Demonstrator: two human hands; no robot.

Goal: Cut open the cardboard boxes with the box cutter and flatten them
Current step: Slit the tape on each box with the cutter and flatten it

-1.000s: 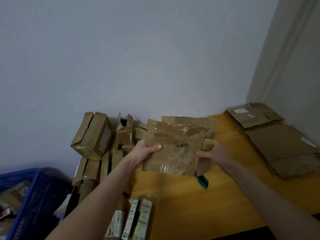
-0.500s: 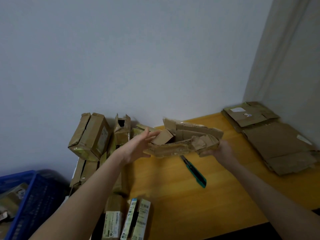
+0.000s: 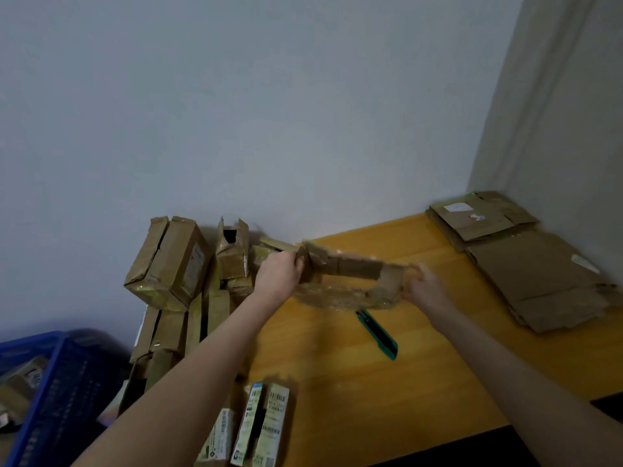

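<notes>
Item: opened cardboard box [image 3: 350, 281], crumpled and taped, held in the air just above the box cutter [image 3: 379, 335].
Left hand [image 3: 278, 276]: fingers curled round the box's end, up and left of the box cutter.
Right hand [image 3: 426, 289]: grasps the opposite end, up and right of it.
Box cutter: teal, lying on the desk [image 3: 354, 382], untouched.
Flattened boxes [image 3: 526, 264]: stacked well right of the box cutter.
Taped boxes [image 3: 175, 264]: piled well left of it.
Blue crate [image 3: 50, 382]: further left still.
</notes>
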